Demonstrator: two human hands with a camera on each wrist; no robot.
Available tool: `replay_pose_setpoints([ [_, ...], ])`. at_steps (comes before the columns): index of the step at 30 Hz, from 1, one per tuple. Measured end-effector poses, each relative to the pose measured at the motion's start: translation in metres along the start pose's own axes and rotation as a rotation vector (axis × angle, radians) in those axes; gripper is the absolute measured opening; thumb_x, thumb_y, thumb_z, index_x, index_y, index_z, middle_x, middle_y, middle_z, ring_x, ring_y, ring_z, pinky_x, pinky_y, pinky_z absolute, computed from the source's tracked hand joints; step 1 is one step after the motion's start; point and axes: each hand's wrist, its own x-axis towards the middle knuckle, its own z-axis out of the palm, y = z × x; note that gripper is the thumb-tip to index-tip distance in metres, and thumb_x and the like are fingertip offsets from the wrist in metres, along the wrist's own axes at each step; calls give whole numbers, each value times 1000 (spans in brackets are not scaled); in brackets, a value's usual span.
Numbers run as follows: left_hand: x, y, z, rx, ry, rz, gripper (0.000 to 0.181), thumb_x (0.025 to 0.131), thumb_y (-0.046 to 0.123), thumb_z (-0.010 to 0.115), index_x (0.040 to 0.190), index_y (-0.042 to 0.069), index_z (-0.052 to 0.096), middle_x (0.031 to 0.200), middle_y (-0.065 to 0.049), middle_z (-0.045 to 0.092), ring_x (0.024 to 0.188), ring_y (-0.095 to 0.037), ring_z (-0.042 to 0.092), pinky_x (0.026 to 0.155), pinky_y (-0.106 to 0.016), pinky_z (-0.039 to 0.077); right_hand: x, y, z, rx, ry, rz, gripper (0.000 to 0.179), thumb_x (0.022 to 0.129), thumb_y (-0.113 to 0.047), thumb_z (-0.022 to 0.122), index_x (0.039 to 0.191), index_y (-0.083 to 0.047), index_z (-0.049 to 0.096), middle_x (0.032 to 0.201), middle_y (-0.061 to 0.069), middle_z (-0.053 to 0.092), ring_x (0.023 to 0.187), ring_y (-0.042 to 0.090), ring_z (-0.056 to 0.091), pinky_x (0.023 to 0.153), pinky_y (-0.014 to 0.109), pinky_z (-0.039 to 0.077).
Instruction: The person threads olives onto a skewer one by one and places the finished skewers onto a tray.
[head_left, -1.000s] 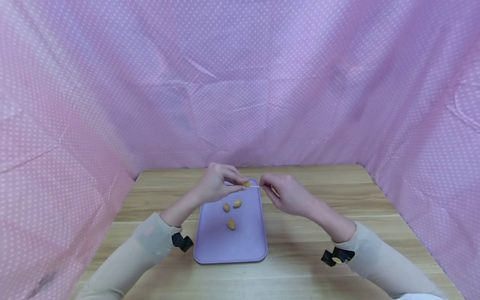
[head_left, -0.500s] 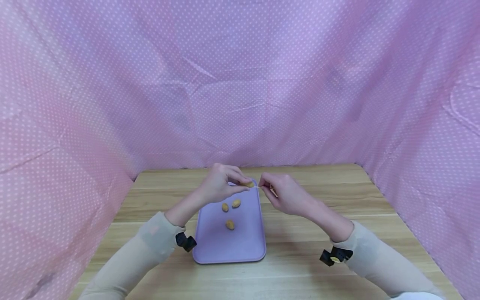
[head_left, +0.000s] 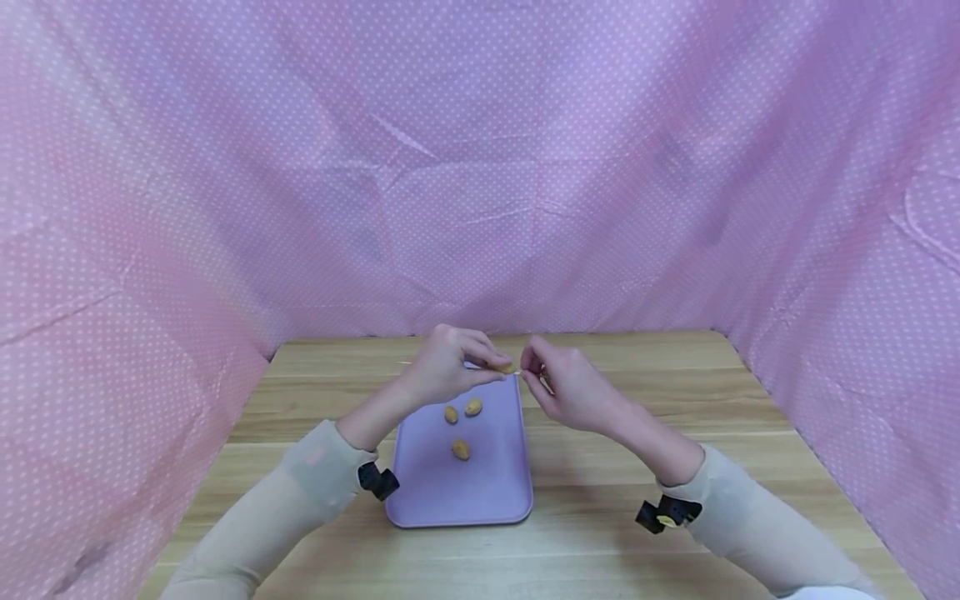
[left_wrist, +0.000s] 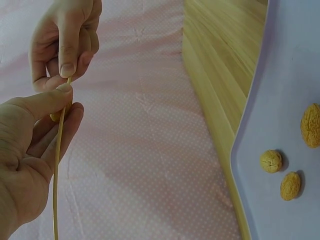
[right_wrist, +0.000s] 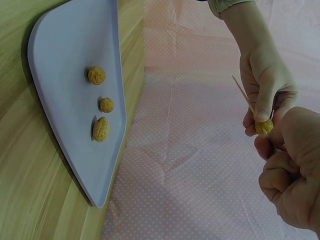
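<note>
My left hand (head_left: 444,367) pinches a wrinkled, yellow-brown oval piece (right_wrist: 264,127), like a small walnut, between thumb and fingers. A thin wooden stick (left_wrist: 56,170) runs along this piece under the left thumb, and its long free end sticks out behind the hand. I cannot tell whether the stick pierces the piece. Close to the left fingertips, my right hand (head_left: 566,383) pinches the stick's other end with thumb and forefinger. Both hands are raised near the far end of a purple tray (head_left: 480,496). Only a short bit of stick shows between them.
Three more wrinkled pieces lie apart on the tray: one nearer the front (head_left: 461,450) and two farther back, a smaller one (head_left: 451,414) and a larger one (head_left: 473,407). The wooden table (head_left: 645,450) ends at a pink dotted cloth (head_left: 480,250).
My left hand has moved right with the piece, toward the right hand. The bit of stick showing between the hands has become shorter. My right hand has stayed nearly in place.
</note>
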Motion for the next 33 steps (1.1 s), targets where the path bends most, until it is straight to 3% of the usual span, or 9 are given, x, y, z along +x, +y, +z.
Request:
replay_pose_setpoints([
  [14, 2, 4, 7, -41, -10, -9, 17, 86, -1, 87, 101, 4, 84, 96, -10, 83, 83, -19, 80, 75, -36, 70, -1, -1, 1, 24, -8, 8, 20, 98, 1, 69, 102, -9, 52, 77, -2, 63, 53, -3, 40, 44, 16, 40],
  [17, 2, 4, 7, -46, -11, -12, 17, 86, -2, 87, 101, 4, 84, 96, -10, 83, 83, -19, 80, 76, -33, 70, -1, 0, 1, 31, -11, 3, 18, 98, 1, 67, 102, -9, 53, 78, -2, 63, 54, -4, 40, 45, 16, 41],
  [25, 3, 4, 7, 20, -10, -1, 18, 87, 2, 87, 104, 4, 84, 96, -8, 83, 85, -18, 79, 80, -18, 66, 1, -1, -7, 30, -88, 28, 9, 100, 1, 60, 106, -4, 56, 72, -4, 55, 57, -1, 44, 48, 17, 43],
  [28, 5, 5, 8, 57, -13, 15, 18, 87, 1, 86, 105, 4, 84, 97, -8, 83, 87, -18, 79, 81, -20, 67, 3, -2, -11, -17, -151, 50, 5, 103, -1, 57, 100, -4, 61, 70, -6, 54, 57, 0, 44, 49, 18, 43],
  [33, 7, 5, 8, 135, -5, 46, 19, 88, 2, 85, 107, 3, 83, 101, -9, 83, 93, -21, 80, 82, -31, 69, 3, 2, -14, -64, -208, 113, 21, 106, -5, 56, 88, -9, 66, 68, -8, 54, 57, 1, 44, 54, 19, 44],
])
